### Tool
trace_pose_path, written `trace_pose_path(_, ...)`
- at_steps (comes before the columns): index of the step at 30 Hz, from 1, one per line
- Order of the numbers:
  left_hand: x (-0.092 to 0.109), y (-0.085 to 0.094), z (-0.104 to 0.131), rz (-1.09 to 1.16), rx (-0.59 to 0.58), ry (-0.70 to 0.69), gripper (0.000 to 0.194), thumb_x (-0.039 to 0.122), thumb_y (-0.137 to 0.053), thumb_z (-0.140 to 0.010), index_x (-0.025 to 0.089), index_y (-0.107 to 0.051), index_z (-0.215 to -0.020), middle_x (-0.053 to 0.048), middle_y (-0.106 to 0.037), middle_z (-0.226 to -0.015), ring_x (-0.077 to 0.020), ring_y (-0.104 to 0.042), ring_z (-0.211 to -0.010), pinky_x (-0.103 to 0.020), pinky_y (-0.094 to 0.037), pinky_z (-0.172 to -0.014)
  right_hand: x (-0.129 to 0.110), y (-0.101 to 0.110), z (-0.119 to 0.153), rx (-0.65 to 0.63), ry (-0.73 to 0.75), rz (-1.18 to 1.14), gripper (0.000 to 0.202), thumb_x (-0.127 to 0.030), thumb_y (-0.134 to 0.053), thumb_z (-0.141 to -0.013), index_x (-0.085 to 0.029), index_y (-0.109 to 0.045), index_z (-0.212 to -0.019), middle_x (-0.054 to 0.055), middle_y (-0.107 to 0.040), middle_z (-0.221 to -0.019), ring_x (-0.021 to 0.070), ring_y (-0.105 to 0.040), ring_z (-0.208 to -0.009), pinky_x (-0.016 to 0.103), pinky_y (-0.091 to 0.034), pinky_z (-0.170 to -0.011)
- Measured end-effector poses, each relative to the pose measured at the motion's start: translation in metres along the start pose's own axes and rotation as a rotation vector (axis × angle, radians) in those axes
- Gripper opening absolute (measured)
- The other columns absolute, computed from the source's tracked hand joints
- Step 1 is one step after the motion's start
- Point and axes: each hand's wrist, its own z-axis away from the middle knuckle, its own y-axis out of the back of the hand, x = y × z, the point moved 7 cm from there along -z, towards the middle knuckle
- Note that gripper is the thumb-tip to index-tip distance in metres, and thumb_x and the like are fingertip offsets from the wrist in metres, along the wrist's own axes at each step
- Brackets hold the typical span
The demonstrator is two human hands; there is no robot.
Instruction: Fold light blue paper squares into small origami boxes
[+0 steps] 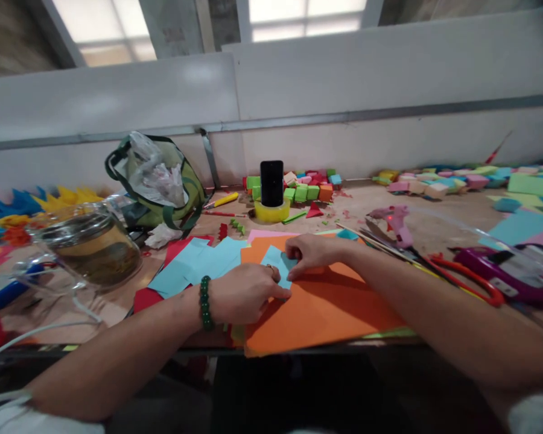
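A small piece of light blue paper (276, 258), partly folded, lies on a stack of orange paper sheets (326, 313) at the table's front edge. With its fingers curled and index finger pointing, my left hand (247, 294) presses the blue paper down from the left. My right hand (311, 252) pinches the folded right edge of that paper. My fingers hide part of the fold. More light blue paper sheets (185, 268) lie loosely beside my left hand, over red paper (147, 299).
A phone (271, 184) stands in a yellow tape roll (272, 212) before several paper cubes (301, 193). To the left are a lidded jar (95, 250) and a green bag (174, 199). A pink glue gun (396, 224), red-handled scissors (473, 283) and a purple device (502, 274) lie right.
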Motion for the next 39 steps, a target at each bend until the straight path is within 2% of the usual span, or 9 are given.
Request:
trace_pose_path(4, 0.003, 0.002, 0.003, 0.021, -0.076, -0.045, 0.051, 0.002, -0.047, -0.071, 0.026, -0.063, -0.113, -0.007, -0.063, -0.100, -0.0204, -0.060, -0.089, -0.029, -0.042, -0.076, 0.009, -0.004, -0.007, -0.102, -0.029, 0.038, 0.051, -0.051, -0.075, -0.057, -0.016, -0.062, -0.092, 0.004, -0.065, -0.084, 0.0159, -0.056, -0.071, 0.024, -0.040, -0.058)
trace_pose_path(8, 0.006, 0.008, 0.005, -0.052, -0.038, -0.076, 0.045, 0.005, -0.050, -0.073, 0.027, -0.065, -0.110, -0.008, -0.062, -0.102, -0.0258, -0.053, -0.103, -0.038, -0.036, -0.088, 0.020, -0.006, -0.012, -0.177, -0.059, -0.096, 0.043, -0.043, -0.071, -0.064, -0.016, -0.061, -0.096, 0.004, -0.067, -0.082, 0.0168, -0.060, -0.073, 0.025, -0.044, -0.061)
trace_pose_path(12, 0.013, 0.008, 0.007, -0.089, -0.024, -0.086, 0.042, 0.013, -0.058, -0.068, 0.022, -0.064, -0.108, -0.009, -0.061, -0.091, -0.0257, -0.052, -0.091, -0.038, -0.037, -0.081, 0.023, -0.005, -0.014, -0.200, -0.063, -0.150, 0.035, -0.036, -0.068, -0.067, -0.016, -0.061, -0.094, 0.003, -0.067, -0.082, 0.0158, -0.062, -0.070, 0.024, -0.045, -0.060)
trace_pose_path(18, 0.019, 0.004, 0.009, -0.073, -0.070, -0.063, 0.028, 0.011, -0.054, -0.073, 0.021, -0.065, -0.096, -0.007, -0.059, -0.082, -0.0213, -0.053, -0.083, -0.035, -0.037, -0.080, 0.019, -0.002, -0.010, -0.198, -0.062, -0.131, 0.028, -0.028, -0.065, -0.070, -0.017, -0.064, -0.095, 0.002, -0.067, -0.078, 0.0134, -0.061, -0.064, 0.023, -0.042, -0.057)
trace_pose_path(21, 0.019, 0.004, 0.010, -0.059, -0.092, -0.036, 0.028, 0.011, -0.053, -0.073, 0.021, -0.065, -0.096, -0.007, -0.059, -0.083, -0.0211, -0.053, -0.082, -0.034, -0.039, -0.077, 0.017, -0.001, -0.008, -0.198, -0.056, -0.123, 0.031, -0.033, -0.065, -0.072, -0.017, -0.063, -0.099, 0.002, -0.067, -0.080, 0.0129, -0.061, -0.065, 0.022, -0.042, -0.057)
trace_pose_path(26, 0.017, 0.005, 0.009, -0.015, -0.071, -0.028, 0.026, 0.008, -0.052, -0.072, 0.020, -0.066, -0.090, -0.008, -0.059, -0.084, -0.0208, -0.054, -0.083, -0.033, -0.040, -0.074, 0.020, 0.000, -0.010, -0.205, -0.076, -0.107, 0.047, -0.044, -0.075, -0.060, -0.015, -0.063, -0.095, 0.003, -0.067, -0.082, 0.0146, -0.061, -0.066, 0.024, -0.042, -0.057)
trace_pose_path(32, 0.019, 0.008, 0.011, 0.012, -0.108, -0.065, 0.024, 0.005, -0.049, -0.067, 0.019, -0.063, -0.080, -0.006, -0.059, -0.080, -0.0188, -0.054, -0.077, -0.032, -0.040, -0.071, 0.020, 0.006, 0.002, -0.212, -0.096, -0.155, 0.054, -0.057, -0.064, -0.071, -0.017, -0.059, -0.107, 0.007, -0.065, -0.102, 0.0136, -0.064, -0.071, 0.025, -0.045, -0.062)
trace_pose_path(35, 0.019, 0.010, 0.012, 0.046, -0.113, -0.054, 0.028, 0.008, -0.050, -0.067, 0.019, -0.063, -0.090, -0.007, -0.060, -0.083, -0.0197, -0.054, -0.079, -0.032, -0.041, -0.073, 0.008, 0.003, 0.009, -0.197, -0.137, -0.089, 0.070, -0.064, -0.065, -0.064, -0.018, -0.056, -0.115, 0.009, -0.065, -0.105, 0.0191, -0.064, -0.079, 0.027, -0.045, -0.064)
trace_pose_path(39, 0.016, 0.012, 0.010, 0.059, -0.065, 0.007, 0.048, 0.014, -0.053, -0.065, 0.014, -0.055, -0.114, -0.009, -0.059, -0.090, -0.0222, -0.053, -0.082, -0.034, -0.043, -0.077, -0.011, 0.002, 0.011, -0.039, -0.197, 0.181, 0.088, -0.066, -0.071, -0.050, -0.015, -0.053, -0.119, 0.014, -0.062, -0.112, 0.0303, -0.060, -0.094, 0.032, -0.044, -0.066)
